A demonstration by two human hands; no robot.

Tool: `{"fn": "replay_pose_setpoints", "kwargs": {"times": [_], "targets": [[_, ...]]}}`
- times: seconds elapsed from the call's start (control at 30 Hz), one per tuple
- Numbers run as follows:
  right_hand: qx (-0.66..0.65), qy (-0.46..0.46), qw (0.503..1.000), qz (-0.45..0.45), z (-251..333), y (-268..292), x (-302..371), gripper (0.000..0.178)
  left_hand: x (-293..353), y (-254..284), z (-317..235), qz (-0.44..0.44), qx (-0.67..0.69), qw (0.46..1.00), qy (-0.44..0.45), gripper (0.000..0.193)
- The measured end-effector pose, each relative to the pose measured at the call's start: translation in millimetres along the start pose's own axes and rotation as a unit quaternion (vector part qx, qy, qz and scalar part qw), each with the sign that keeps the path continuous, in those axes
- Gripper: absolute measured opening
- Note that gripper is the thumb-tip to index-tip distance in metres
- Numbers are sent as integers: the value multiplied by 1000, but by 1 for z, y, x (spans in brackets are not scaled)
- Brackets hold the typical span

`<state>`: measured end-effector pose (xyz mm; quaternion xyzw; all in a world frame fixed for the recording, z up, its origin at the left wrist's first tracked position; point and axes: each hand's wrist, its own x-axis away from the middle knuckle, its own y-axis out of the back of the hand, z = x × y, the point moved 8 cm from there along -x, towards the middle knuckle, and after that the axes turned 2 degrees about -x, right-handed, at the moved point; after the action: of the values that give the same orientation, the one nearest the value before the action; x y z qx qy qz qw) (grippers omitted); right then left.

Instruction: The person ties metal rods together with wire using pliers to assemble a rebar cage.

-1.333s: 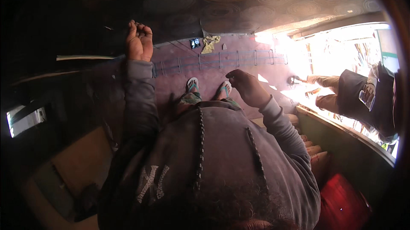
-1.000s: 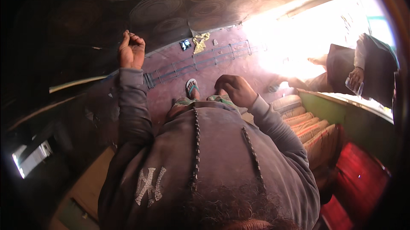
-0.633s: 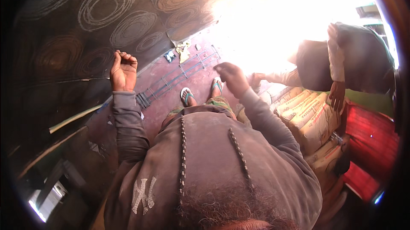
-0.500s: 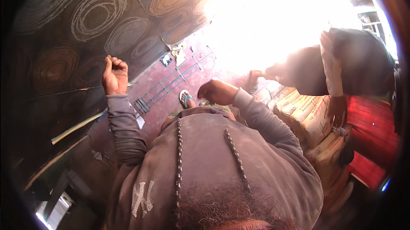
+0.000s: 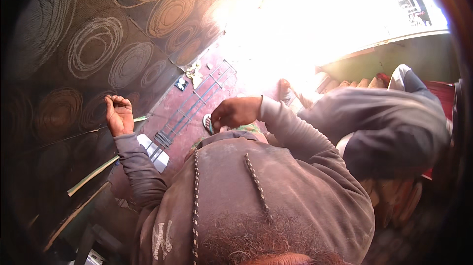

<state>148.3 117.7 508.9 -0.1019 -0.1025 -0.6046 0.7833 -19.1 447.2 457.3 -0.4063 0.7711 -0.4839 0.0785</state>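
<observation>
My left hand (image 5: 119, 115) is raised beside the dark patterned wall covering (image 5: 96, 47), palm showing. Its fingers are curled in toward the thumb, and nothing shows in the palm. My right hand (image 5: 237, 112) hangs in front of my body over the sandalled foot (image 5: 208, 123); its bent fingers are in shadow, so their grip cannot be made out. Beyond the hands, a long frame of thin metal rods (image 5: 199, 98) lies on the reddish floor (image 5: 162, 102). A white sheet-like piece (image 5: 153, 152) rests at its near end, below my left hand.
At the right a co-worker in grey clothing (image 5: 374, 124) bends close to my right arm, blurred. Stacked paper sacks (image 5: 364, 82) show behind them. Pale strips (image 5: 93, 175) run along the left wall's foot. Yellow scraps (image 5: 194, 75) lie near the wall; glare hides the far end.
My left hand has shifted left and lower in the picture. My right hand has moved left, over the foot. The co-worker has changed posture and covers more of the sacks. The view has turned.
</observation>
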Motion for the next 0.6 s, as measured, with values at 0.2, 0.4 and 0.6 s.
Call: {"fn": "replay_pose_setpoints", "kwargs": {"times": [0.2,0.4,0.6], "targets": [[-220,-15,910,-351,-11,71,31,25,-5,-6,10,17,23,1000,8,21],[230,25,969,-84,-2,14,28,22,-16,-32,37,34,1,999,22,20],[-532,170,806,-196,19,52,79,29,-29,-38,82,45,40,995,77,19]]}}
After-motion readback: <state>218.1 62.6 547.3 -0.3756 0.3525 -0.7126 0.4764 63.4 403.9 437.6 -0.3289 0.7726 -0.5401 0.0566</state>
